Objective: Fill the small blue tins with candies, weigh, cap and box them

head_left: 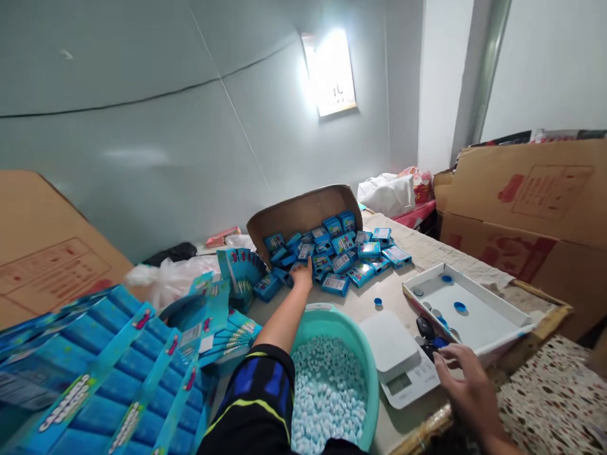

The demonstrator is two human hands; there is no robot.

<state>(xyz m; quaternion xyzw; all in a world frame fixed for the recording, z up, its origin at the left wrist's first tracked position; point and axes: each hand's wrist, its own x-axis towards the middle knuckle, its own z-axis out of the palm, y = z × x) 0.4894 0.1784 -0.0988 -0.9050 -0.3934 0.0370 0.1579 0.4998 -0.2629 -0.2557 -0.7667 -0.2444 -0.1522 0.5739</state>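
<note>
My left hand [301, 275] reaches forward over the basin to the near side of a pile of small blue printed boxes [341, 243]. Its fingers are curled at a small blue box [283, 276]; part of the grip is hidden by the hand itself. Below that arm stands a turquoise basin [372, 373] with many pale blue and white pellets [327, 398]. Fingers bent and slightly apart, my right hand [469, 385] is at the right edge of a white digital scale [410, 382]. Close to its fingertips lie glossy black objects [425, 328] with a blue part.
Flat blue printed cartons [95, 373] are stacked at left, with more fanned out [241, 272] behind. An open cardboard box [303, 212] lies tipped behind the pile. A white tray [497, 316] holds several blue caps and discs. Large cardboard boxes [531, 189] stand at right.
</note>
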